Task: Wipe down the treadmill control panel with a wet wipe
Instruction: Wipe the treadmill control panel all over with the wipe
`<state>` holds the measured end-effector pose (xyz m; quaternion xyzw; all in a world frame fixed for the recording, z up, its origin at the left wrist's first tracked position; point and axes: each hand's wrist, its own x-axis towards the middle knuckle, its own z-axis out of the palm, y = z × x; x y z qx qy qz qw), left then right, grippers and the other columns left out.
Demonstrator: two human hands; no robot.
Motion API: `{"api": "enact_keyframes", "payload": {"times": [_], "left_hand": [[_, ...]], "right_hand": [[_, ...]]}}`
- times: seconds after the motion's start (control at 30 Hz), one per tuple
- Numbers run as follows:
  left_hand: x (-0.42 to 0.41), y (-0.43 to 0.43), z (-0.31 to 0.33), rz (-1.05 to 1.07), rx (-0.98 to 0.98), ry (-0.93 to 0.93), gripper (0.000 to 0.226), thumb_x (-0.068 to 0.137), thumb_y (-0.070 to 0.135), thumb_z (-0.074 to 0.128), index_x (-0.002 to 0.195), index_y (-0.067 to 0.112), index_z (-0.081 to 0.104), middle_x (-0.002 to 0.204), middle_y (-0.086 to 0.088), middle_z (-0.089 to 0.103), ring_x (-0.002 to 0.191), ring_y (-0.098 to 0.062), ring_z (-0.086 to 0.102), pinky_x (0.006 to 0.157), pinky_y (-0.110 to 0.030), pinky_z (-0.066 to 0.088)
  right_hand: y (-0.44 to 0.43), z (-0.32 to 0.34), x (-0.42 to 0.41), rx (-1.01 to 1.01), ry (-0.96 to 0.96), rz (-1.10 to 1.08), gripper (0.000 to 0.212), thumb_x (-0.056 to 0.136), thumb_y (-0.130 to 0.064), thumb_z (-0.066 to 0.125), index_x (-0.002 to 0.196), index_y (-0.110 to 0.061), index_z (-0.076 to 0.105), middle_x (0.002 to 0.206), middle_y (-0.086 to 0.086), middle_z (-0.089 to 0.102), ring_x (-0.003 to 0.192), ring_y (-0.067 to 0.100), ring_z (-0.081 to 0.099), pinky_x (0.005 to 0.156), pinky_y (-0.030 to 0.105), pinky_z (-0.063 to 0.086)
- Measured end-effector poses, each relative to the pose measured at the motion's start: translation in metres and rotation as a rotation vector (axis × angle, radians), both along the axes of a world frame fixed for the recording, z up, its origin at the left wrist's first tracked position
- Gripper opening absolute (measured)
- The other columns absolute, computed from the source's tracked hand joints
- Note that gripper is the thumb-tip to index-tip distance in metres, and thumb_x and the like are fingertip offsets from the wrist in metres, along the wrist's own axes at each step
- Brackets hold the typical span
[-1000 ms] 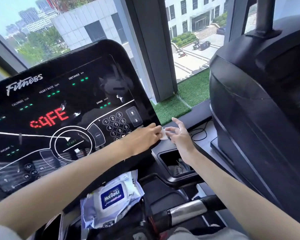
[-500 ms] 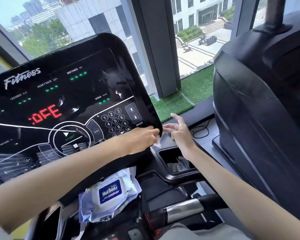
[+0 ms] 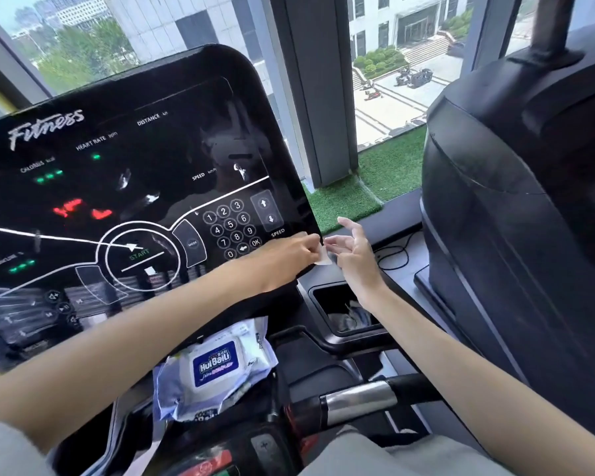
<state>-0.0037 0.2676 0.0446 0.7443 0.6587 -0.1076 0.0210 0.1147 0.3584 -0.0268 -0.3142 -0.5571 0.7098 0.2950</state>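
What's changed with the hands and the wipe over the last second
Very little. The left hand still pinches the small white wipe at the lower right corner of the control panel, and the right hand stays beside it with fingers spread, fingertips about at the wipe. The red readout showed different characters and is now blurred. The wipes pack has not moved.

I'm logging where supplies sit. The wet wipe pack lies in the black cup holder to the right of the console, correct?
Not quite. The head view shows the wet wipe pack lying below the control panel, at the console's centre; the cup holder sits apart, to its right.
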Motion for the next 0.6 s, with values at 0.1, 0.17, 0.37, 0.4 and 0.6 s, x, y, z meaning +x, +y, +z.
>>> {"api": "enact_keyframes", "payload": {"times": [0.1, 0.17, 0.37, 0.4, 0.6], "left_hand": [[-0.013, -0.011, -0.001, 0.003, -0.025, -0.037, 0.052, 0.077, -0.013, 0.045, 0.118, 0.014, 0.060, 0.107, 0.000, 0.051, 0.103, -0.016, 0.046, 0.064, -0.027, 0.038], [-0.024, -0.025, -0.002, 0.067, -0.034, -0.074, 0.056, 0.076, -0.013, 0.044, 0.121, 0.016, 0.060, 0.109, -0.001, 0.052, 0.104, -0.018, 0.049, 0.069, -0.030, 0.043], [-0.047, -0.060, -0.013, 0.268, 0.073, -0.205, 0.068, 0.067, -0.016, 0.046, 0.118, 0.026, 0.062, 0.116, 0.007, 0.057, 0.108, -0.018, 0.055, 0.082, -0.037, 0.048], [-0.051, -0.067, -0.015, 0.275, 0.071, -0.211, 0.069, 0.066, -0.017, 0.046, 0.120, 0.025, 0.061, 0.117, 0.006, 0.058, 0.109, -0.019, 0.054, 0.083, -0.036, 0.047], [-0.069, -0.109, -0.019, 0.272, 0.122, -0.202, 0.065, 0.067, -0.018, 0.047, 0.118, 0.021, 0.063, 0.113, 0.001, 0.060, 0.110, -0.023, 0.056, 0.088, -0.038, 0.047]], "right_hand": [[-0.004, 0.001, 0.003, 0.054, -0.028, -0.024, 0.064, 0.074, 0.011, 0.049, 0.127, -0.024, 0.042, 0.110, 0.012, 0.058, 0.106, 0.019, 0.059, 0.082, 0.025, 0.045], [-0.012, 0.003, 0.002, 0.128, -0.057, -0.095, 0.063, 0.073, 0.012, 0.043, 0.127, -0.021, 0.043, 0.112, 0.010, 0.057, 0.108, 0.019, 0.057, 0.088, 0.026, 0.045], [-0.052, 0.011, -0.010, 0.473, -0.093, -0.229, 0.065, 0.070, 0.022, 0.031, 0.121, -0.015, 0.049, 0.108, 0.005, 0.057, 0.101, 0.016, 0.055, 0.088, 0.020, 0.043], [-0.059, 0.012, -0.012, 0.519, -0.090, -0.225, 0.066, 0.069, 0.022, 0.031, 0.121, -0.014, 0.049, 0.107, 0.005, 0.057, 0.099, 0.017, 0.055, 0.089, 0.022, 0.043], [-0.100, 0.012, -0.030, 0.702, -0.084, -0.120, 0.064, 0.066, 0.022, 0.034, 0.117, -0.011, 0.054, 0.098, 0.003, 0.058, 0.090, 0.015, 0.058, 0.086, 0.028, 0.047]]}}
